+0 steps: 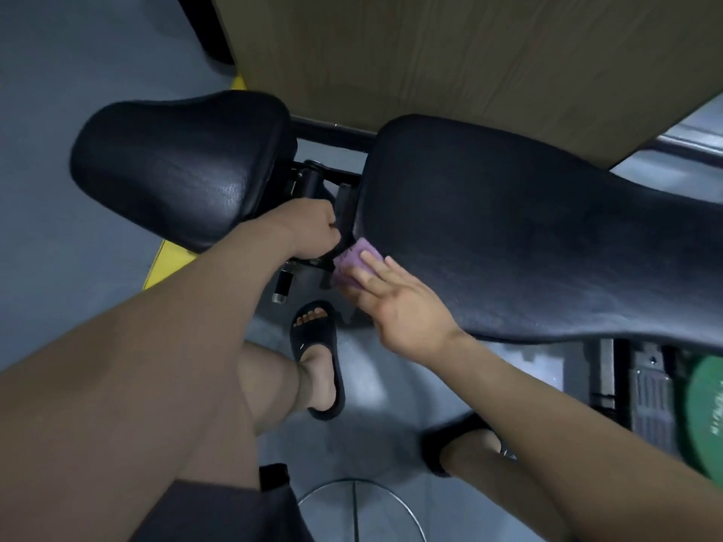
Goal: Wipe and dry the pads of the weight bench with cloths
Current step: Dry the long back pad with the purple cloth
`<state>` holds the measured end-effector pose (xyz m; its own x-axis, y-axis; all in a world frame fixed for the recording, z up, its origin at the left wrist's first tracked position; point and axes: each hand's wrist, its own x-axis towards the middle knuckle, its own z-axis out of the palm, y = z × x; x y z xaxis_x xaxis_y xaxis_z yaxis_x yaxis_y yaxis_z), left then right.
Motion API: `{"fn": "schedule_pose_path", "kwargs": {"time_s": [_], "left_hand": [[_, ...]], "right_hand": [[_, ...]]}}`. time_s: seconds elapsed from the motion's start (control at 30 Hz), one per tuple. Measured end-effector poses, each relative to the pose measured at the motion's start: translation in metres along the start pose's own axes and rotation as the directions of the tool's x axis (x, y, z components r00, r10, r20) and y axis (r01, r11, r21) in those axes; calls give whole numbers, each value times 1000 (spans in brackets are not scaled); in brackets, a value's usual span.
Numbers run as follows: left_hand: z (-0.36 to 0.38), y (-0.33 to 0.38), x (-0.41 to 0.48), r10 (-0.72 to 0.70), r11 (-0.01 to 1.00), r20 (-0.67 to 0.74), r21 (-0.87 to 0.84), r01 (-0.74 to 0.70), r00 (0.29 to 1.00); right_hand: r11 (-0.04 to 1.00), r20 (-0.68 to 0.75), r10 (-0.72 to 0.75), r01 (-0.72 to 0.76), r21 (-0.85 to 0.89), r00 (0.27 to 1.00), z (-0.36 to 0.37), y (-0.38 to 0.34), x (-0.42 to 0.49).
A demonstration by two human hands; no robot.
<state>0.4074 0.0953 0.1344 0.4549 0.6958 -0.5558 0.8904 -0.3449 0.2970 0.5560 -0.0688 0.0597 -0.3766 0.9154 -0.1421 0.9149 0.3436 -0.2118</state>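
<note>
the right hand (395,303) presses the cloth (354,264) with flat, straight fingers on the long pad (508,228) at its near end, left hand (313,232) clenched on the frame (346,207) between pads, so steady flat pressure following the edge should serve best.

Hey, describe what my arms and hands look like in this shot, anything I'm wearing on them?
The left arm and right arm are bare, with no sleeves in view. The left hand and right hand wear no gloves; no watch, band or ring shows. Elsewhere: dark shorts and black slide sandals.
</note>
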Motion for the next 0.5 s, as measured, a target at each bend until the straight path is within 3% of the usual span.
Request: {"fn": "schedule_pose_path", "kwargs": {"time_s": [0.27,0.5], "left_hand": [[40,64,-11,192,977,-55,100,-186,980],[68,114,-22,352,923,0,167,-347,936]], "right_hand": [[992,-138,90,-102,-76,986,8,16,-99],[923,-168,371,-382,-38,913,11,53,-172]]}}
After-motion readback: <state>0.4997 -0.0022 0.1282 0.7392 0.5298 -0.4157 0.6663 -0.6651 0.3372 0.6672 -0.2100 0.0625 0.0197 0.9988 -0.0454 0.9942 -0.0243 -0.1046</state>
